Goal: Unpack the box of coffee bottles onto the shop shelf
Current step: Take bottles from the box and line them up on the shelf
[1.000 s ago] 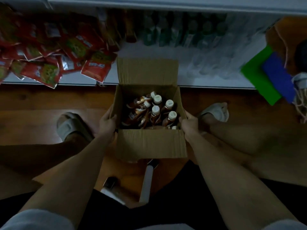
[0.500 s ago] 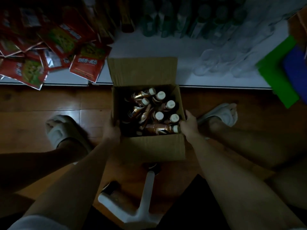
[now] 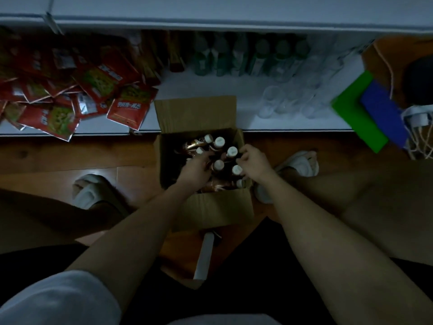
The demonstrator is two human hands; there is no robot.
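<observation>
Open brown cardboard box (image 3: 210, 207) set on the wooden floor (image 3: 70, 158), hard against the front edge of the white shop shelf (image 3: 206, 90), far flap folded back over the shelf lip; judged placed so for a short lift from box to shelf. Seated close, one pale slipper (image 3: 86, 191) either side of the box, within easy reach of both. Left hand (image 3: 195, 171) down inside the box among the bottles, fingers curled, palm hidden; cannot tell whether closed on a bottle. Right hand (image 3: 254, 161) at the right inner wall, fingers bent round the neck of a white-capped bottle (image 3: 237, 170), apparently gripping though not confirmed; not yet lifted. Small brown coffee bottles with white caps (image 3: 219, 142) all in the box: most upright, a few tipped on their sides at the far left and near edge, copper labels glinting in dim light. None seen on the shelf. Bare shelf stretch directly behind the box, between red snack packets (image 3: 127, 109) and clear plastic cups (image 3: 290, 102), judged the likely destination. Green-capped bottles (image 3: 257, 57) ranked at the shelf rear.
</observation>
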